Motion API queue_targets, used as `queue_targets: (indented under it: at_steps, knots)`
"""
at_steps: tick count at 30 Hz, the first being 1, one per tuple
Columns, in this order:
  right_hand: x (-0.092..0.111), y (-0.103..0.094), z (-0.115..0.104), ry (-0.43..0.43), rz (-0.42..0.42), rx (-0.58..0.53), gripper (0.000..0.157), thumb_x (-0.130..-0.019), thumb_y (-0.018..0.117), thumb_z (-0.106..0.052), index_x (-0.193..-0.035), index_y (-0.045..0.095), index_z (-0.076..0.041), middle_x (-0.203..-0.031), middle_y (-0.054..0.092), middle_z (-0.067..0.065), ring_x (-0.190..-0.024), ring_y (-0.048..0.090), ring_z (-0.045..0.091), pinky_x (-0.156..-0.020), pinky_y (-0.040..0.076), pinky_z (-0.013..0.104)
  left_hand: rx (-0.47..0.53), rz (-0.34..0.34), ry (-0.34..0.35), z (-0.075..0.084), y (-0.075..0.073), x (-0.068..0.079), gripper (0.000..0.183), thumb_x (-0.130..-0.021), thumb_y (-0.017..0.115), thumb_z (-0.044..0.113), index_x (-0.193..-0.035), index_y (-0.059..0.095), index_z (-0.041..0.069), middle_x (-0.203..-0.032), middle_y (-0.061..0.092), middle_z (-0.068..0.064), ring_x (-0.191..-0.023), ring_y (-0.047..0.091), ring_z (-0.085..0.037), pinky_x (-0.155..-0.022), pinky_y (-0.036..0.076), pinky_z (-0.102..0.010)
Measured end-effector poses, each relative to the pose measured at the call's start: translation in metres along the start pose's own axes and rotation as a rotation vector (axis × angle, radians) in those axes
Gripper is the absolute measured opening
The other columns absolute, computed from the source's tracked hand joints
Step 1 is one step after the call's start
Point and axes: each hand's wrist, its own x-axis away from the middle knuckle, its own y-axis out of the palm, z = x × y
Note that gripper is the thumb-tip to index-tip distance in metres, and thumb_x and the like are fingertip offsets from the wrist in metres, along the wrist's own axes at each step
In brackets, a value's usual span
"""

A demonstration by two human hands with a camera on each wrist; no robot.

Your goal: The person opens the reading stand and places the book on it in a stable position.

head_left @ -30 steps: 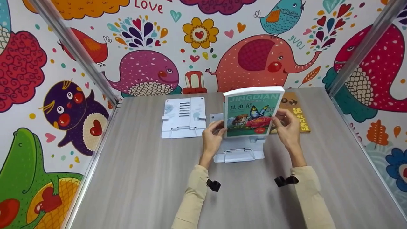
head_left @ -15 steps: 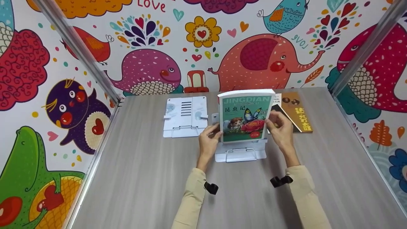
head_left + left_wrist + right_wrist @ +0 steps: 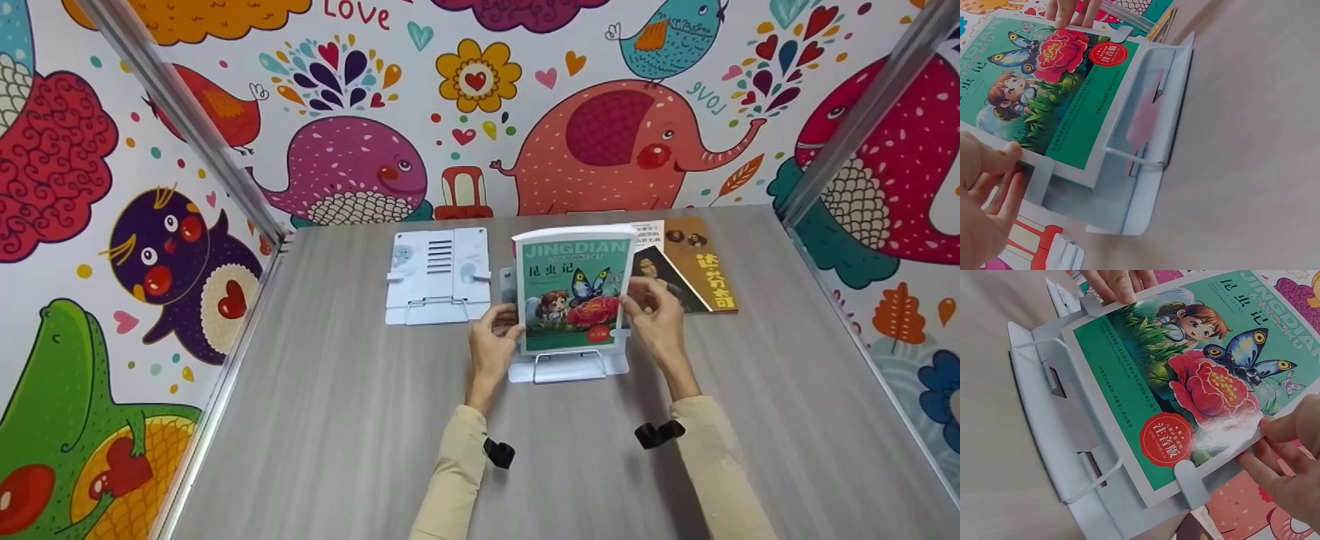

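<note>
A green-covered book with a butterfly and a red flower on its front leans back over a white book stand. My left hand pinches its left edge, thumb on the cover. On the opposite edge, my right hand grips it the same way. The book's lower edge is just above the stand's wire holder in the left wrist view. A small white side clip overlaps the cover's lower right edge in the right wrist view. Most of the stand's back plate is hidden behind the book.
To the left lies a second white book stand with slots and a wire holder. A brown and black book lies flat at the back right. A patterned wall rises behind the table.
Both hands have brought the book down and slightly left, nearer the stand's wire holder. More of the brown and black book now shows behind it.
</note>
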Motion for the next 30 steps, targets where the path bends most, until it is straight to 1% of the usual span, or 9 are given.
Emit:
queue_targets:
  at_steps: [4,8,11,13,16,20,23,27,30]
  knots:
    - [0.001,0.002,0.007,0.004,-0.002,-0.029,0.022,-0.087,0.070,0.007,-0.108,0.071,0.003,-0.094,0.071,0.023,-0.073,0.058,0.004,-0.066,0.046,0.015,-0.029,0.000,0.007,-0.002,0.000,0.003,0.027,-0.083,0.076,-0.009,-0.109,0.071,-0.004,-0.099,0.074,-0.020,-0.092,0.073,-0.028,-0.082,0.062,-0.031]
    - [0.002,0.003,0.011,0.023,-0.004,-0.050,0.021,-0.087,0.070,0.008,-0.108,0.071,0.005,-0.097,0.071,0.024,-0.073,0.058,0.003,-0.066,0.047,0.012,-0.104,0.026,0.067,-0.005,0.001,0.006,0.026,-0.082,0.076,-0.008,-0.107,0.072,-0.003,-0.098,0.073,-0.017,-0.089,0.072,-0.027,-0.080,0.062,-0.031]
    - [0.004,0.004,0.015,0.038,-0.013,-0.056,0.022,-0.087,0.071,0.008,-0.109,0.070,0.007,-0.099,0.071,0.027,-0.073,0.059,0.001,-0.067,0.048,0.010,-0.185,0.058,0.120,-0.007,0.002,0.009,0.024,-0.080,0.078,-0.008,-0.103,0.073,-0.002,-0.095,0.071,-0.016,-0.086,0.071,-0.026,-0.078,0.062,-0.033]
    - [0.005,0.005,0.016,0.046,-0.023,-0.059,0.023,-0.087,0.072,0.008,-0.110,0.070,0.008,-0.101,0.071,0.029,-0.073,0.059,0.000,-0.068,0.048,0.010,-0.229,0.077,0.136,-0.008,0.002,0.011,0.022,-0.079,0.079,-0.007,-0.099,0.074,-0.002,-0.094,0.071,-0.014,-0.085,0.070,-0.026,-0.077,0.061,-0.035]
    - [0.006,0.005,0.019,0.056,-0.030,-0.050,0.024,-0.087,0.072,0.008,-0.111,0.071,0.009,-0.102,0.071,0.030,-0.072,0.059,-0.002,-0.069,0.048,0.009,-0.260,0.094,0.144,-0.009,0.002,0.013,0.018,-0.078,0.080,-0.006,-0.095,0.075,-0.001,-0.091,0.072,-0.013,-0.083,0.069,-0.025,-0.075,0.061,-0.037]
    - [0.008,0.007,0.020,0.065,-0.014,-0.043,0.023,-0.086,0.071,0.010,-0.109,0.071,0.009,-0.100,0.071,0.029,-0.071,0.058,-0.005,-0.069,0.049,0.008,-0.258,0.112,0.137,-0.009,0.002,0.014,0.017,-0.077,0.081,-0.006,-0.092,0.076,0.000,-0.088,0.074,-0.013,-0.079,0.069,-0.024,-0.073,0.061,-0.039]
    - [0.009,0.010,0.022,0.066,0.019,-0.068,0.021,-0.085,0.071,0.012,-0.106,0.070,0.009,-0.098,0.071,0.029,-0.071,0.060,-0.006,-0.070,0.051,0.008,-0.240,0.123,0.119,-0.010,0.003,0.014,0.017,-0.077,0.081,-0.006,-0.092,0.077,0.000,-0.088,0.074,-0.013,-0.079,0.070,-0.024,-0.073,0.061,-0.038]
    - [0.013,0.012,0.024,0.061,0.048,-0.105,0.017,-0.087,0.071,0.010,-0.104,0.069,0.009,-0.098,0.071,0.030,-0.073,0.061,-0.005,-0.070,0.052,0.008,-0.228,0.138,0.103,-0.012,0.005,0.018,0.016,-0.081,0.079,-0.004,-0.097,0.077,0.001,-0.093,0.074,-0.012,-0.084,0.070,-0.023,-0.076,0.062,-0.038]
    - [0.017,0.012,0.027,0.047,0.049,-0.098,0.016,-0.089,0.071,0.007,-0.104,0.069,0.009,-0.097,0.071,0.029,-0.074,0.062,-0.003,-0.070,0.051,0.008,-0.234,0.160,0.120,-0.014,0.006,0.020,0.016,-0.084,0.077,-0.002,-0.099,0.076,0.003,-0.096,0.071,-0.012,-0.087,0.069,-0.024,-0.079,0.061,-0.039]
